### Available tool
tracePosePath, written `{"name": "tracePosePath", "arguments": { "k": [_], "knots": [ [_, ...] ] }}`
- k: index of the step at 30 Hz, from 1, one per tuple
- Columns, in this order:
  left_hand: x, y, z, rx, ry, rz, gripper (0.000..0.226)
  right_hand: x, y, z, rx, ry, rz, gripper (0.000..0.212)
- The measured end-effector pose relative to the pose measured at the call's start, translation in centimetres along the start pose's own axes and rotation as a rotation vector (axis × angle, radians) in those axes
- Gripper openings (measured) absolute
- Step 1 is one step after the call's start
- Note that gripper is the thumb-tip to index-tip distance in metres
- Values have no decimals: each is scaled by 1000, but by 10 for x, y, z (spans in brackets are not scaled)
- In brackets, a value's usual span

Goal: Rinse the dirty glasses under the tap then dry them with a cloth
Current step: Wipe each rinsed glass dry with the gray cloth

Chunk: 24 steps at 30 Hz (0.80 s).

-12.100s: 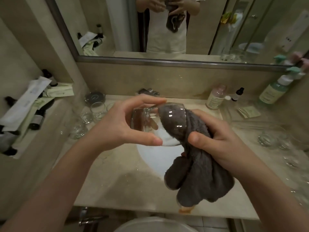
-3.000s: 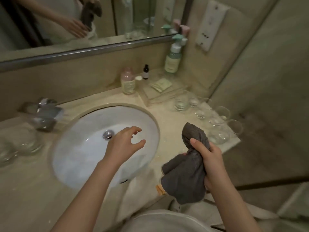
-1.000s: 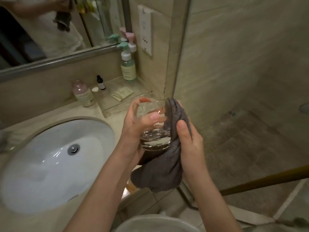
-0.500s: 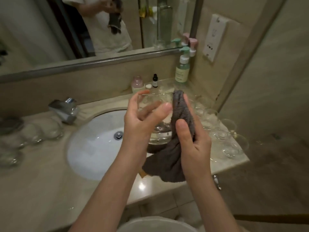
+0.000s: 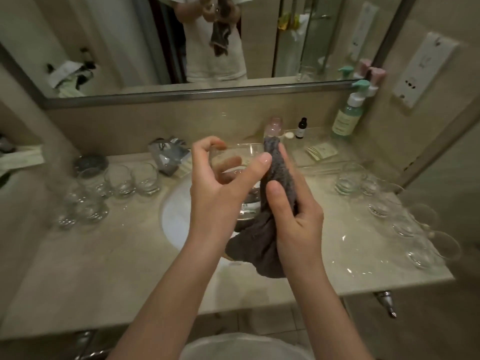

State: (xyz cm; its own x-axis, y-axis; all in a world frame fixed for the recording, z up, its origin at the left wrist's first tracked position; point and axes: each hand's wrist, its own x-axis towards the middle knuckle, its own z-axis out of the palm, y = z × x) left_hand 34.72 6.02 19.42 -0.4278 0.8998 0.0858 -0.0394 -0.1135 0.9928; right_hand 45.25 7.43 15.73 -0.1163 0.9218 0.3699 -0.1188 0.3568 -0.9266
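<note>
Over the marble bench and its white basin, the view has swung back from the right-hand wall to the sink. The left hand still curls around a clear glass held above the basin, while the right hand pinches the grey cloth against its side: drying continues, with more glasses waiting.

Beige stone walls, a steel-framed mirror, a socket plate and a tiled floor.

Bottle labels apparently too blurred.
</note>
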Motion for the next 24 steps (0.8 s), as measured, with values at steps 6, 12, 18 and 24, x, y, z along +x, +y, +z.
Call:
{"name": "tracePosePath", "arguments": {
  "k": [6,12,18,24],
  "knots": [
    [13,3,-48,-439,-239,-153,49,-1,3,36,273,-32,215,64],
    [17,5,-79,61,107,39,54,-3,5,70,184,-56,139,52],
    [18,5,-95,-100,100,24,67,3,1,93,157,-170,83,44],
    [33,-5,-113,-367,-27,-129,74,10,4,103,249,-168,285,69]
  ]
}}
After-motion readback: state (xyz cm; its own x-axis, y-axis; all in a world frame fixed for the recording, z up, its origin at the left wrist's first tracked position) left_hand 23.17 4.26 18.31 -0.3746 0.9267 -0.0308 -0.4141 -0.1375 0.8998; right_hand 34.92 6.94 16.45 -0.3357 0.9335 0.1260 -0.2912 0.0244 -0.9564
